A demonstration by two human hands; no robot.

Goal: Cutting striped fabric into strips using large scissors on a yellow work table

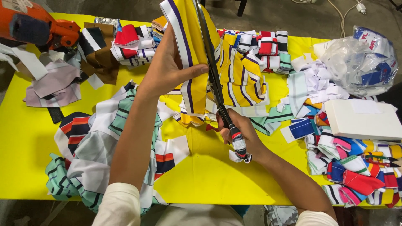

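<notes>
Left hand (167,69) has its fingers pinched shut on a yellow striped fabric strip (188,54) held up over the far middle of the yellow table (209,175), while the right hand (240,134) grips the wrapped handles of big scissors (213,75) whose blades run up alongside the strip's right edge, scrap piles all around.

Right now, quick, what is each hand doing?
Left hand: closed on the yellow striped fabric strip, holding it up.
Right hand: closed on the handles of the big scissors, blades at the strip.
</notes>
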